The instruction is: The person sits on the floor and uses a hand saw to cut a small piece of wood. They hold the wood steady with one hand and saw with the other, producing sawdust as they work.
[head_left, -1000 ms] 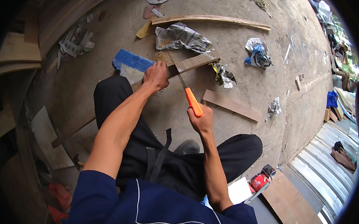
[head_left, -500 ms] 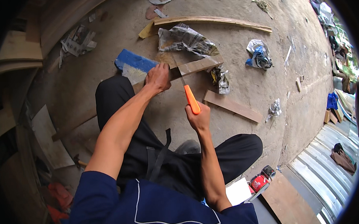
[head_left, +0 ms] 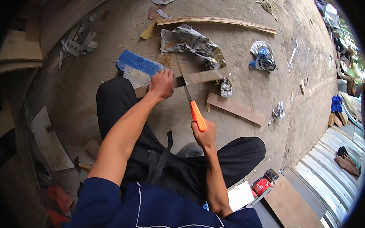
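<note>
A handsaw (head_left: 198, 116) with an orange handle is gripped in my right hand (head_left: 204, 134), its thin blade crossing a narrow wooden board (head_left: 207, 75). The blade meets the board just to the right of my left hand (head_left: 161, 84), whose fingers are closed over the board and hold it down. A block (head_left: 136, 64), painted blue and partly bare, lies just beyond my left hand, beside the board. Sawdust (head_left: 166, 59) is scattered on the floor past the blade. My left fingertips are partly hidden.
Crumpled newspaper (head_left: 193, 42) lies beyond the board, with a long wood strip (head_left: 219, 20) farther off. A short plank (head_left: 235, 108) is to the right of the saw. A hammer (head_left: 83, 165) lies at left; red tape (head_left: 261, 185) is at lower right.
My right hand has drawn the saw back toward me. The board's right end has swung lower and nearer, and my left hand has shifted slightly with it.
</note>
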Motion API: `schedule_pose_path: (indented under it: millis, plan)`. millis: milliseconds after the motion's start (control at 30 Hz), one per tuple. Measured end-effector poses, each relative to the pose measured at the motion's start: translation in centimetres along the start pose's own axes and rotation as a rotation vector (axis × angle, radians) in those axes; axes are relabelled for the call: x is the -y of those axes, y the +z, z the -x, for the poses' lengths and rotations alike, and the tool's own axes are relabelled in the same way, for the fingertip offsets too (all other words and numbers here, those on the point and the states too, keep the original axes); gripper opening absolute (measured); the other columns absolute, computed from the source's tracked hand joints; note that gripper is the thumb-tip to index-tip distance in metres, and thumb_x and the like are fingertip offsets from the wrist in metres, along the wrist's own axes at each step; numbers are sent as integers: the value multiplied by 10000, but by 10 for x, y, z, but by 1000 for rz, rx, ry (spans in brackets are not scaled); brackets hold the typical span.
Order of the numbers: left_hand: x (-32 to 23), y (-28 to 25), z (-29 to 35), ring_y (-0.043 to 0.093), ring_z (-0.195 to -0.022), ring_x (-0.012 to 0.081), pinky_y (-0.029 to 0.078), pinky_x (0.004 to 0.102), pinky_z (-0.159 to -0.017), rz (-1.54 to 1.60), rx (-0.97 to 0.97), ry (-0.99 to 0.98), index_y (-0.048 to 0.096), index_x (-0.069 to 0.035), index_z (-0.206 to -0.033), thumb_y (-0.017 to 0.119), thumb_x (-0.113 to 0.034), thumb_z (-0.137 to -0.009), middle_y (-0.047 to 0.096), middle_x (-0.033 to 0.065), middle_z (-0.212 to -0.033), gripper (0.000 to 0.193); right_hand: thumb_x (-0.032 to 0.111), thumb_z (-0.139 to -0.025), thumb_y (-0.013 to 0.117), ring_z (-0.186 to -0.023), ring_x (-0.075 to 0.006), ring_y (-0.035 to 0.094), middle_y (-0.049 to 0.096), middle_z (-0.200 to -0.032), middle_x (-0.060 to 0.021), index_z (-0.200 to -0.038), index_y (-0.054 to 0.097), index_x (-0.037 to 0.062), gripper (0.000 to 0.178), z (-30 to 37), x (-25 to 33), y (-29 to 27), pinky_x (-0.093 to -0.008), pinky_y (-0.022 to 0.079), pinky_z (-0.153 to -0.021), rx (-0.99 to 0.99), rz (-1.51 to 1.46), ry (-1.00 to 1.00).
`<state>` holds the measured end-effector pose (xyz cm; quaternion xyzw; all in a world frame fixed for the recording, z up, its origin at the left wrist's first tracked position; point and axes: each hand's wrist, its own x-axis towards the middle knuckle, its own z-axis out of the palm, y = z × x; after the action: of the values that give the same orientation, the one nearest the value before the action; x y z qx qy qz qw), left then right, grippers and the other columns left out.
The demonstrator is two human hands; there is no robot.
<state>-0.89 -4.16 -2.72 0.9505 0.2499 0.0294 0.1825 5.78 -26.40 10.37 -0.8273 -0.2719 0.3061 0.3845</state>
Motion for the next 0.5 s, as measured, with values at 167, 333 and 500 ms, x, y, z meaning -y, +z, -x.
schedule_pose_path:
  millis: [167,333,500]
  plan:
    - [-11,-5,12,578,-907,272,464,365,-750,-41,6,99,543,-29,-951,633,-102,-699,552,127,-924,278,130,-785,626,-458,-259,504,500,-547,-170,-671,547,-13,199,27,-2,10,-366,422,-510,-64,-67,73]
    - [-10,-15,3,574,-966,281,473,388,-789,8,-3,-8,532,-37,-998,738,-183,-655,559,124,-971,425,137,-775,632,-465,-276,516,516,-553,-173,-664,551,-9,200,13,-6,29,-374,428,-512,-124,-58,-4]
    - [-6,-19,2,562,-1009,284,464,409,-808,53,0,-62,530,-42,-1038,788,-255,-616,562,114,-1000,539,157,-771,638,-530,-331,587,560,-591,-185,-688,581,-3,189,2,-6,16,-393,448,-528,-71,-18,-46]
